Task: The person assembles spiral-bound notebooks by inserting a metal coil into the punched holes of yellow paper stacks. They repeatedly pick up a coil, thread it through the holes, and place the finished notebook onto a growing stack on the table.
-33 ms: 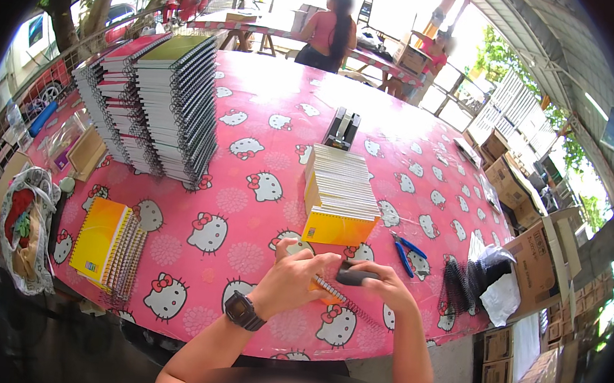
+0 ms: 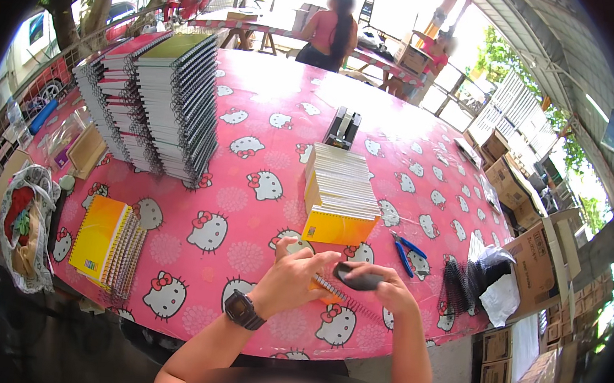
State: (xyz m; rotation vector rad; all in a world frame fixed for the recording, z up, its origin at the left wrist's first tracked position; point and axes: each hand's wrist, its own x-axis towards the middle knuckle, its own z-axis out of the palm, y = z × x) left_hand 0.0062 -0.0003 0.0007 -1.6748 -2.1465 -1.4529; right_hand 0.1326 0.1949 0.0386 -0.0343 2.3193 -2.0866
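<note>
Nothing moved, left hand (image 2: 294, 276) hiding spiral notebook (image 2: 339, 293), right hand (image 2: 386, 286) covering dark tool (image 2: 356, 277)

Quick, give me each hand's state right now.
Left hand: closed on the orange spiral notebook, pressing it to the table.
Right hand: closed around a dark tool at the notebook's wire spine.

A single head-worn fisheye view looks steeply down and forward from above the near edge of the round table covered in a pink cartoon-cat plastic cloth (image 2: 270, 111). The person's left hand (image 2: 290, 279) and right hand (image 2: 385, 289) sit close under the lens, forearms entering from the lower edge. The table fills the middle; its far side, the tall leaning stack of spiral-bound notebooks (image 2: 160, 103) at far left and the brown cardboard boxes (image 2: 530, 257) at right curve toward the dark rim.
</note>
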